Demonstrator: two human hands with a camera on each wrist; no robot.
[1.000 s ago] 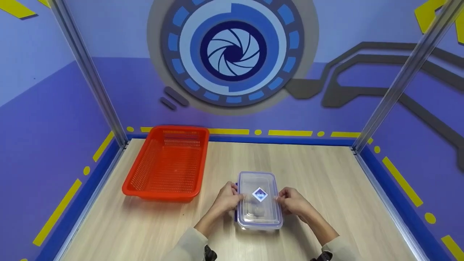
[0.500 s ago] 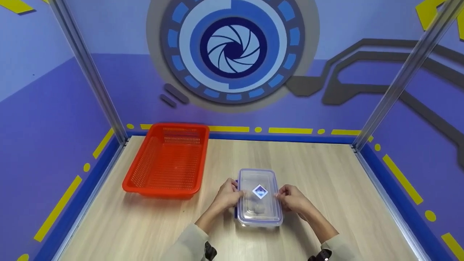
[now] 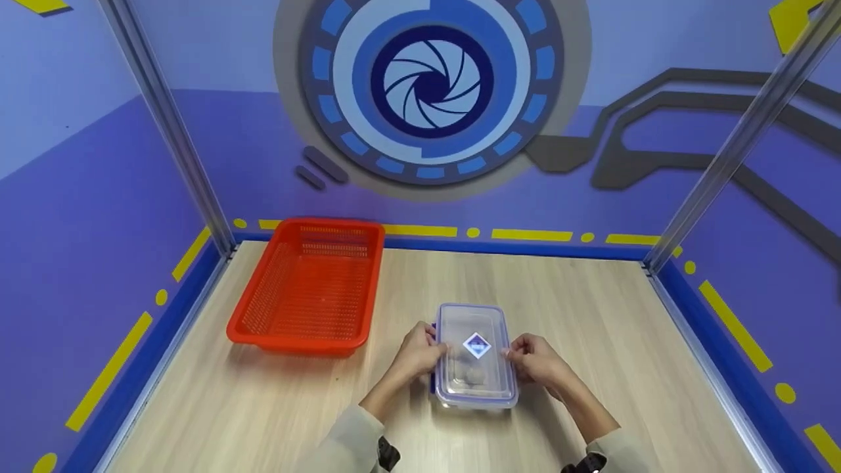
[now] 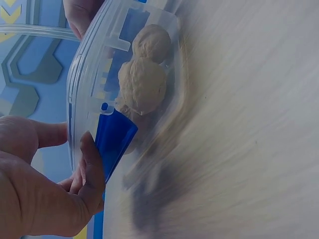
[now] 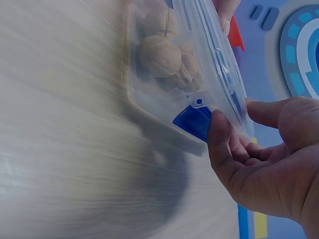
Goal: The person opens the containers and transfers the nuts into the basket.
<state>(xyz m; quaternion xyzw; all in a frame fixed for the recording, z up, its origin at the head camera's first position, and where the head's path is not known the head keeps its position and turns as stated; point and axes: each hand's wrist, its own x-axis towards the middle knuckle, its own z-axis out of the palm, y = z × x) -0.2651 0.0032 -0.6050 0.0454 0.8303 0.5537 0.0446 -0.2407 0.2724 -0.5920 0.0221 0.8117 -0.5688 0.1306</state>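
A clear plastic food container (image 3: 474, 322) with a purple-rimmed lid and a diamond label stands on the table between both hands. Several walnuts (image 5: 159, 56) show through its side. My left hand (image 3: 418, 351) holds the left long side, thumb on the lid and curled fingers at the blue latch (image 4: 113, 142), which stands out from the wall. On the opposite side, my right hand (image 3: 535, 361) grips in the same manner, thumb on the lid edge and fingers at another tilted blue latch (image 5: 193, 122). The lid rests on the container.
A red plastic basket (image 3: 302, 343) with perforated walls stands at the back left of the wooden table (image 3: 578, 315). Blue printed panels and metal posts (image 3: 174, 131) enclose the back and sides.
The head view has shifted slightly, so the whole scene sits a little differently in the picture. Both hands keep their hold on the food container, with no clear movement.
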